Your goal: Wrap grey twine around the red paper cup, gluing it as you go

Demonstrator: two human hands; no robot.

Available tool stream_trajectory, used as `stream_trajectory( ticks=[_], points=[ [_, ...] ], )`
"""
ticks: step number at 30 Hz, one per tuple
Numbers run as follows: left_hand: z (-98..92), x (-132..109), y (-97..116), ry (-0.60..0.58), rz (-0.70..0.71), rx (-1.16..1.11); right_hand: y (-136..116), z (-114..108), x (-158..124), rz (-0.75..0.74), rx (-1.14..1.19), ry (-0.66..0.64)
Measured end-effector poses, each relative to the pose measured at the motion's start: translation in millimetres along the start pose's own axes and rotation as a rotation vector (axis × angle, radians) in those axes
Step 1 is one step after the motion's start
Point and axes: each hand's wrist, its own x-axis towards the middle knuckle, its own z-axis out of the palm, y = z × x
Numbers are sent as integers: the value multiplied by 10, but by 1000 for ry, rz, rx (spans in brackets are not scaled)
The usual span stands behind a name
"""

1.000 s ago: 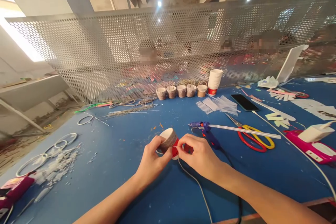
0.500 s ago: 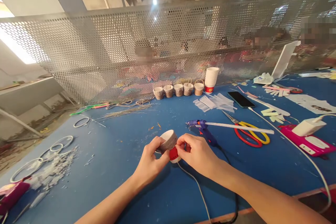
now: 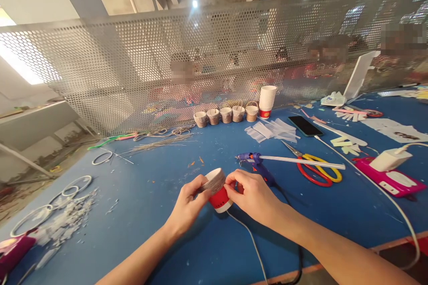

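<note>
A red and white paper cup [image 3: 220,201], tilted, has grey cord [image 3: 214,183] wound round its upper part. Thumb and fingers of my left hand [image 3: 190,198] grip the cup from the left, over the windings. At its right side my right hand [image 3: 245,189] is pinched closed against the wound edge, apparently on the cord; the fingertips hide the exact spot. A loose length of thin cord [image 3: 250,236] trails from beneath the cup to the table's front edge. Just beyond my right hand lies a purple glue gun [image 3: 257,162] with a long clear glue stick in its back.
Red and yellow scissors [image 3: 316,169], a phone [image 3: 305,126] and a pink power strip [image 3: 389,178] lie to the right. Several small cord-covered baskets [image 3: 226,115] and stacked paper cups [image 3: 268,98] line the mesh screen. White rings [image 3: 72,189] and scraps lie left.
My left hand has shifted slightly left and down on the cup, and more of the red band shows. My right hand stays pinched at nearly the same place.
</note>
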Motion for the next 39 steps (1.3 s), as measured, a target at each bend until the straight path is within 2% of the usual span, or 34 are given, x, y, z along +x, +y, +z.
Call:
stream_trajectory(
  ticks=[6,12,15,20,26,39],
  points=[
    [-22,24,-49,-33,-29,-138,-3,-10,-10,53,60,-30],
    [-20,52,24,-90,-82,-192,26,-51,-3,69,95,-16],
    [-14,46,77,-100,-80,-164,20,-83,0,60,111,-18],
    [23,13,140,-50,-20,-33,-23,-142,-5,52,150,-21],
    [76,8,112,-18,41,24,-54,-183,10,102,234,-49],
    [110,-13,103,16,86,112,-14,-113,-38,40,159,-11]
  ],
)
